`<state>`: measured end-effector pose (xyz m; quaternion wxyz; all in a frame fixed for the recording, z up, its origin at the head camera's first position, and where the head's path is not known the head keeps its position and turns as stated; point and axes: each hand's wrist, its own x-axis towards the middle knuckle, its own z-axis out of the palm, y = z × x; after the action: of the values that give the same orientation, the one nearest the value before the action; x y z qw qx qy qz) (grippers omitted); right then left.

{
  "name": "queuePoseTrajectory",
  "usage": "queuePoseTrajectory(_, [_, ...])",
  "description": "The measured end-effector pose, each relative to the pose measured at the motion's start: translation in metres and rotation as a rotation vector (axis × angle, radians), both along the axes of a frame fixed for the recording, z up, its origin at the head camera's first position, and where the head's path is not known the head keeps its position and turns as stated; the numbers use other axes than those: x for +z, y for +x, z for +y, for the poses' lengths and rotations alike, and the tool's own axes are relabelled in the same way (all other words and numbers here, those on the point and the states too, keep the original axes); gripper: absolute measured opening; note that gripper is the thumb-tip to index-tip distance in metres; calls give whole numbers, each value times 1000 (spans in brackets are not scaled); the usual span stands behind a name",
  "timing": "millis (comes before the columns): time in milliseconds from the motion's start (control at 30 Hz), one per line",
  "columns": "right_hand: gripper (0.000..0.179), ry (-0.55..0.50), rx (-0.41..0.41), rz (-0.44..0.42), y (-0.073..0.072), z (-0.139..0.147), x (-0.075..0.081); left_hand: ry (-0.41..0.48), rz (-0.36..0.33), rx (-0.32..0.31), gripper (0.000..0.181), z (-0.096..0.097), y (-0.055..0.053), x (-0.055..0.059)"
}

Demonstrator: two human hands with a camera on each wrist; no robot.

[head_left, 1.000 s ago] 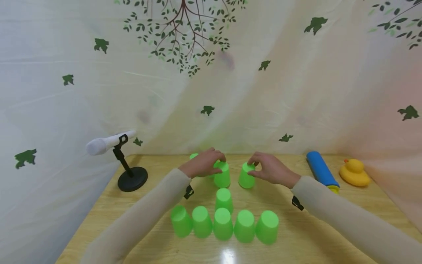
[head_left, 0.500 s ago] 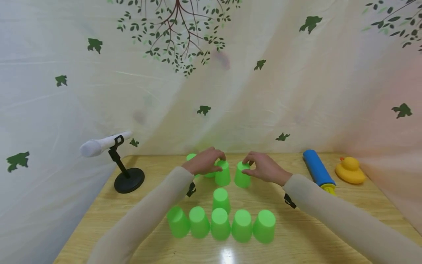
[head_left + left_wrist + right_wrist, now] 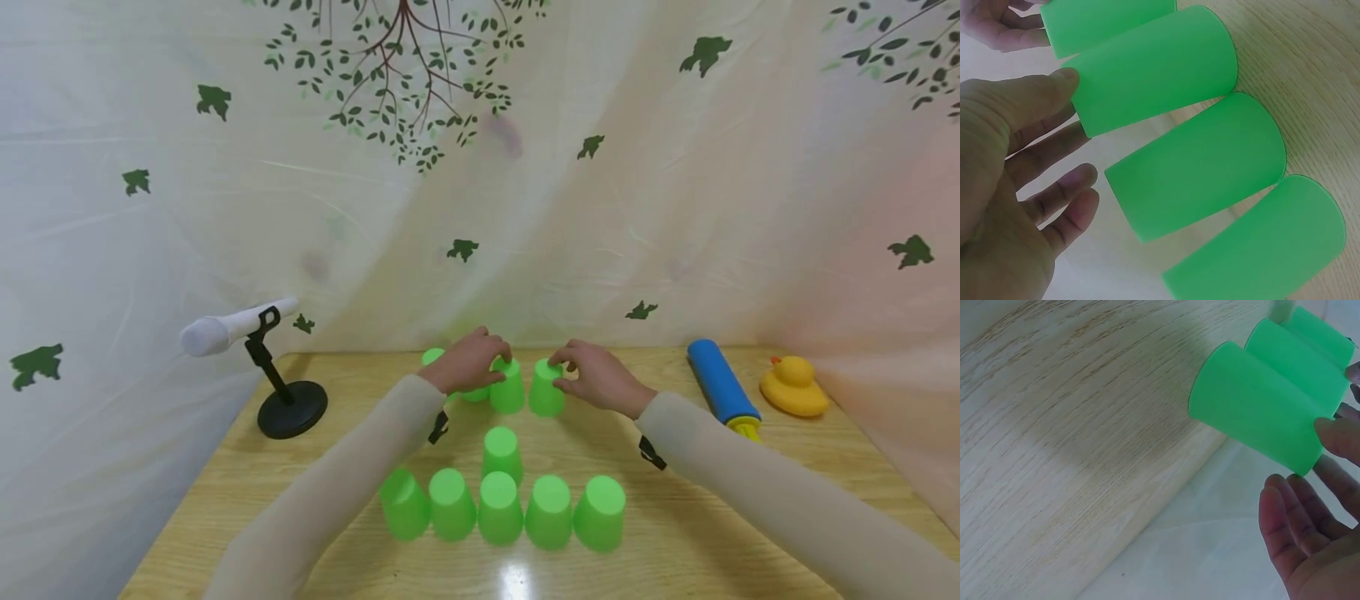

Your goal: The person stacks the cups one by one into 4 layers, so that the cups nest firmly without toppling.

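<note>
Several green plastic cups stand upside down on the wooden table. At the back, my left hand point(image 3: 471, 362) pinches the base end of one cup point(image 3: 509, 392), thumb on the near side. Beside it to the right, my right hand point(image 3: 603, 382) pinches another cup point(image 3: 545, 393) the same way. A narrow gap parts these two cups in the head view. In the left wrist view, two more cups line up beyond the left-held cup point(image 3: 1160, 75), partly hidden by my left hand in the head view. The right-held cup point(image 3: 1254, 409) has its rim at the tabletop.
A row of several green cups point(image 3: 498, 508) stands at the front, with a single cup point(image 3: 502, 450) behind its middle. A white microphone point(image 3: 225, 332) on a black stand is at left. A blue-and-yellow tube point(image 3: 720, 379) and a yellow rubber duck point(image 3: 795, 387) lie at right.
My right hand has brought its cup leftward, closer to the left-held cup. The left hand has kept its pinch and hardly moved. The head view has turned slightly.
</note>
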<state>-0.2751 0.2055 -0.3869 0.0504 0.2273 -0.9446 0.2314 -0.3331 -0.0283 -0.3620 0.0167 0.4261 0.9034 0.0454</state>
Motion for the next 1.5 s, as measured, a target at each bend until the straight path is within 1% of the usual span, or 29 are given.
queuePoseTrajectory(167, [29, 4, -56, 5, -3, -2, -1, -4, 36, 1, 25, 5, -2, -1])
queuePoseTrajectory(367, [28, -8, -96, 22, -6, -4, 0, -27, 60, 44, 25, 10, -6, -4])
queuePoseTrajectory(600, [28, -19, -118, 21, -11, -6, 2, -10, 61, 79, 27, 11, -8, 0])
queuePoseTrajectory(733, [27, -30, -122, 11, -16, -7, 1, -7, 71, 91, 27, 10, -10, 0])
queuePoseTrajectory(1000, [26, -43, -124, -8, -22, -10, -1, -7, 68, 85, 27, 11, -9, 0])
queuePoseTrajectory(1133, [27, -51, -114, -11, -22, -13, -1, 18, 47, 76, 27, 4, -8, 2])
queuePoseTrajectory(1233, [28, -69, -98, 10, -20, -11, 1, 53, 41, 61, 27, -4, -8, 5])
queuePoseTrajectory(1367, [30, -79, -81, 64, -15, -4, 6, 96, 54, 67, 28, -19, -6, 13])
queuePoseTrajectory(1500, [29, -94, -60, 87, -10, 0, 13, 121, 71, 98, 28, -37, 0, 23])
